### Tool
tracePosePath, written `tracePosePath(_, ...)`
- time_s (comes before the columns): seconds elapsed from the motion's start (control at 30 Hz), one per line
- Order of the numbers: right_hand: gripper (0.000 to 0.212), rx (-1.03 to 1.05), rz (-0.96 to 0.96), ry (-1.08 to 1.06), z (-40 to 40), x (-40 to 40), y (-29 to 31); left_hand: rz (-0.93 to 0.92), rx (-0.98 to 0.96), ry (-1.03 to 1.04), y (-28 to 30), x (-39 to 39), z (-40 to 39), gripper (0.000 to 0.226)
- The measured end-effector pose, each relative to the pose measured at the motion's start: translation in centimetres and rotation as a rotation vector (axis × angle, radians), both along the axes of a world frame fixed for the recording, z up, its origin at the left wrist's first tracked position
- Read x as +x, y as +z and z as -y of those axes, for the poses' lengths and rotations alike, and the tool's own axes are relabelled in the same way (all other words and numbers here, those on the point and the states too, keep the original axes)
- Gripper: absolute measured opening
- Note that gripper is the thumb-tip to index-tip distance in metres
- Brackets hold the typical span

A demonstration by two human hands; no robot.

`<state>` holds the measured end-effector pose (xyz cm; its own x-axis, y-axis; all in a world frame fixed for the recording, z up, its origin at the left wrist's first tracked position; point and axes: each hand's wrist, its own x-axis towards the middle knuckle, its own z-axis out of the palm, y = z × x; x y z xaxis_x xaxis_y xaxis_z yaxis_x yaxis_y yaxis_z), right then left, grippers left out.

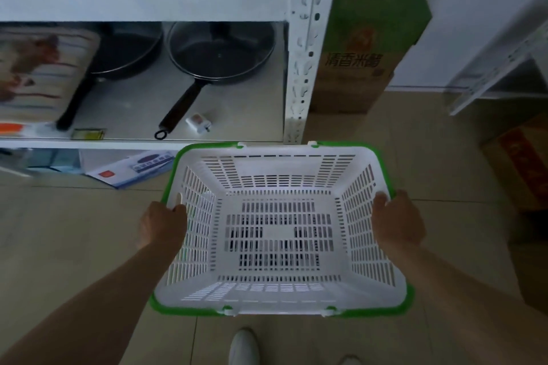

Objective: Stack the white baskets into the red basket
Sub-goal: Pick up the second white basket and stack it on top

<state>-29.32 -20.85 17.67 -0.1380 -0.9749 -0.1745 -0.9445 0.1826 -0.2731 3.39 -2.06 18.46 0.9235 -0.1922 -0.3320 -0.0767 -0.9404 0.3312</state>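
Observation:
A white slotted basket (278, 234) with green handles folded along its rim hangs in front of me above the tiled floor, and it is empty. My left hand (161, 224) grips its left rim, fingers hooked through the side cut-out. My right hand (396, 221) clamps the right rim. No red basket is in view.
A white metal shelf unit (302, 47) stands ahead on the left, holding two black frying pans (219, 59) and a small white box (198, 122). A green and brown carton (370, 38) stands beside it. More cartons (522, 163) sit on the right. My white shoe (244, 348) shows below.

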Motion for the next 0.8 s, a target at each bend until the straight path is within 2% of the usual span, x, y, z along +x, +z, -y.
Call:
tracePosePath(0.5,0.04,0.281,0.047,-0.027,-2.2,4.1,-8.3,-0.084,0.062,0.036,-8.8,2.3,-3.2,0.033)
tracePosePath(0.8,0.035,0.302,0.036,-0.041,-3.7,3.3,-12.9,-0.134,0.094,0.01,-13.8,1.6,-3.7,0.035)
